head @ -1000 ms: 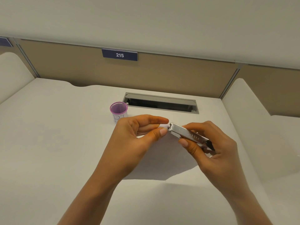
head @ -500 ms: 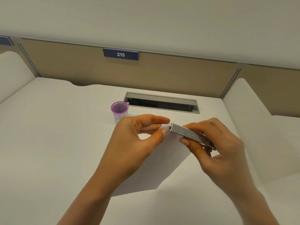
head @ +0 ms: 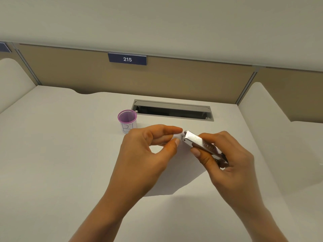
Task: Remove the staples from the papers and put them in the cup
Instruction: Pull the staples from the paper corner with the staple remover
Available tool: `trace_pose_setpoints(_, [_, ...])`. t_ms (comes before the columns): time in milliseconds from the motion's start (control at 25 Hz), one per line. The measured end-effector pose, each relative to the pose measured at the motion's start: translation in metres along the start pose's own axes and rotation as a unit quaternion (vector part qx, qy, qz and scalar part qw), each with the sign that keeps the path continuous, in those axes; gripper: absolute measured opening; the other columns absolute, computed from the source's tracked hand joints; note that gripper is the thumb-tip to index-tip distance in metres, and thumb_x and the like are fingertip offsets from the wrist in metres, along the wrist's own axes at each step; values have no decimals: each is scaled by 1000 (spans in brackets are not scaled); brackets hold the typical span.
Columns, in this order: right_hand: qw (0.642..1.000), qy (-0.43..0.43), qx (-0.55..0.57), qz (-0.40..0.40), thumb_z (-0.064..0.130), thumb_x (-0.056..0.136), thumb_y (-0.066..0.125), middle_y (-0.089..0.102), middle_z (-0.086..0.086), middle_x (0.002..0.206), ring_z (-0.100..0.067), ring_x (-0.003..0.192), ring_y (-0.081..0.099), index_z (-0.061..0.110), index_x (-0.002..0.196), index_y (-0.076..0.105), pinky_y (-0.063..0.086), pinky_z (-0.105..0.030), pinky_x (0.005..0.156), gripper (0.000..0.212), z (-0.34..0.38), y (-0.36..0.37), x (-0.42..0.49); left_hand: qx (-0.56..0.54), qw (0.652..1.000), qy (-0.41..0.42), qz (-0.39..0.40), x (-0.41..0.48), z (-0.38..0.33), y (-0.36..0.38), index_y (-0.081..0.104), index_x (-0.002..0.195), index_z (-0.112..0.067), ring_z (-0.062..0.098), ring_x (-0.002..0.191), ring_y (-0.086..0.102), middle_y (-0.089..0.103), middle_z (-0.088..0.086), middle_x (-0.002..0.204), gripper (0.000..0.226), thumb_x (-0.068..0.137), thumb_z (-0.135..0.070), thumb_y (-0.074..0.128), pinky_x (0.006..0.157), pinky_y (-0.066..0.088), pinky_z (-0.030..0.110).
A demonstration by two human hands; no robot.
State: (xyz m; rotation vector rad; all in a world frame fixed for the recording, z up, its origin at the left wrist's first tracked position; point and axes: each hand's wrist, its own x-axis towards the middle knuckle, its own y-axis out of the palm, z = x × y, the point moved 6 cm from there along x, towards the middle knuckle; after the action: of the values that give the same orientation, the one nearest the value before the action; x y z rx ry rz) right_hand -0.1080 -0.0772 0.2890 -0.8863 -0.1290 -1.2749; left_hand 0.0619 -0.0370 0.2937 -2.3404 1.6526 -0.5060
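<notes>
- The left hand [head: 148, 154] pinches the top corner of the stapled papers [head: 176, 175] between thumb and forefinger, holding that corner lifted off the desk [head: 61, 154] while the rest of the sheets droops toward the near edge.
- The right hand [head: 225, 159] is closed around a metal staple remover [head: 201, 143], thumb beneath and fingers over the top, with the tool's nose pressed against the same pinched corner.
- The staple itself is too small to make out; whether the tool's tip is under it cannot be told.
- The purple-rimmed mesh cup [head: 127, 120] stands upright on the desk just beyond the left hand, beside the open cable slot [head: 173, 110] in the desk.
- Risk: the pinch sits right against the tool's nose, so a slip of the metal tip would likely jab the left fingertips.
- Risk: levering at an angle against thin paper held only at its corner could tear the corner off rather than free the staple.
- Risk: a staple that springs loose could fly onto the pale desk or drop into the cable slot, which lies close behind the work, and be hard to recover for the cup.
- Risk: carrying the staple to the cup with the left hand would leave the papers unsupported.
</notes>
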Motion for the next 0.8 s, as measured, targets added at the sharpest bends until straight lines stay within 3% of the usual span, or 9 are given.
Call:
trace_pose_setpoints(120, [999, 23, 24, -12, 31, 84, 67, 58, 24, 89, 4, 85, 58, 25, 103, 64, 42, 1, 64, 20, -2, 2, -2, -10, 1000, -3, 1, 0, 1, 0, 74, 101, -38, -15, 91, 62, 70, -30, 90, 20, 82, -36, 68, 69, 50, 3])
trace_pose_setpoints(240, [998, 51, 46, -7, 32, 84, 67, 60, 22, 87, -2, 84, 59, 27, 103, 64, 44, -3, 63, 20, -3, 5, -3, -37, 999, -12, -2, 0, 3, -1, 75, 100, -36, -14, 89, 65, 72, -29, 89, 19, 81, -34, 70, 74, 47, -3])
trace_pose_setpoints(440, [984, 125, 128, 15, 45, 80, 61, 61, 16, 72, -8, 62, 57, 26, 99, 69, 41, -9, 51, 28, -6, 10, -5, -80, 996, -29, 11, -2, 5, 5, 76, 98, -36, -7, 88, 69, 76, -23, 90, 20, 78, -36, 72, 76, 55, 9])
trace_pose_setpoints(640, [951, 193, 240, 27, 46, 76, 62, 59, 11, 60, -8, 49, 53, 25, 100, 70, 41, -14, 41, 33, -11, 13, -8, -147, 987, -64, 10, -2, 10, 0, 75, 93, -38, 1, 88, 72, 76, -22, 91, 31, 64, -47, 68, 79, 60, 26])
trace_pose_setpoints(800, [967, 162, 194, 8, 49, 75, 63, 64, 15, 68, -8, 57, 60, 33, 99, 68, 45, -11, 46, 30, -7, 5, -6, -176, 983, -56, 11, -2, 8, -2, 76, 92, -37, 5, 84, 74, 77, -18, 87, 28, 65, -43, 71, 74, 60, 20])
